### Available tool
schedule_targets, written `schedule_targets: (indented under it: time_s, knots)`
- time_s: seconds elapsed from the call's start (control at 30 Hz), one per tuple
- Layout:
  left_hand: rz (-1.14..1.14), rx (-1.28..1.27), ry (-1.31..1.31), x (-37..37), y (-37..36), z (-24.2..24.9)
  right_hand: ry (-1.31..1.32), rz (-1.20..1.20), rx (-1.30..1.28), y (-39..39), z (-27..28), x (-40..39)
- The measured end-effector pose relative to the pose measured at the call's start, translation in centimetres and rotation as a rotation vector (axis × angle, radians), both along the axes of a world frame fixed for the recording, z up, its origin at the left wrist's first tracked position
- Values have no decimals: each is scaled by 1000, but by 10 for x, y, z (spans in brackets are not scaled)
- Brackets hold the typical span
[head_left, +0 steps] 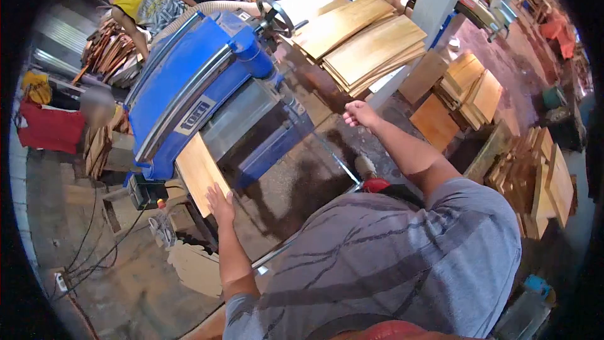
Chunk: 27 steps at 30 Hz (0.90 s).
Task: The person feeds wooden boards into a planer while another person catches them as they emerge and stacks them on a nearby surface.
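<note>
My left hand (220, 203) lies with its fingers stretched out on the near end of a light wooden board (200, 170). The far end of that board is hidden under the blue thickness planer (189, 75). My right hand (360, 114) is raised in the air, its fingers curled into a loose fist, with nothing visible in it. It is apart from the stack of wide boards (377, 47) beyond it.
A handwheel (275, 14) and a ribbed hose (217, 7) are at the planer's far side. More board stacks (469, 88) and cut pieces (535, 179) stand to the right. Cables (104, 255) cross the floor at left. A person in a yellow top (148, 0) is at the back.
</note>
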<state>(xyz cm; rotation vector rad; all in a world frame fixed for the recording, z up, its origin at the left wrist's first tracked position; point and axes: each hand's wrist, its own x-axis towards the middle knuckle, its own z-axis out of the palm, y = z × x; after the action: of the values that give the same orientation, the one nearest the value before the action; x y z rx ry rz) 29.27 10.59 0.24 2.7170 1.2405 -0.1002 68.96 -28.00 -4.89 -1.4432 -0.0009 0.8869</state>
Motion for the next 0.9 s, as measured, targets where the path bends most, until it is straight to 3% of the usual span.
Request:
schedule_targets:
  time_s: [0.1,0.2,0.3,0.37,0.4,0.47,0.53,0.6,0.77,0.9]
  knots:
    - [131,41,103,18,-17,-11,65,-16,-34,6,-13,56]
    - [-87,29,-48,38,-81,-18,90,-40,26,33,-33,121]
    - [-32,-393,-70,45,-169,-31,148,-87,70,68,-53,182]
    - [23,-405,-121,37,-236,-36,202,-138,178,91,-72,220]
    - [149,-526,-215,34,-265,-32,208,-176,224,101,-88,239]
    - [141,-211,55,29,-304,-28,245,-280,263,117,-98,265]
    - [225,-234,58,38,-320,-8,248,-373,136,131,-86,276]
    - [241,-189,45,36,-325,-16,266,-384,135,142,-112,295]
    - [287,-156,97,43,-322,-20,254,-456,37,147,-99,302]
    - [318,-230,133,49,-315,-20,222,-354,24,130,-102,306]
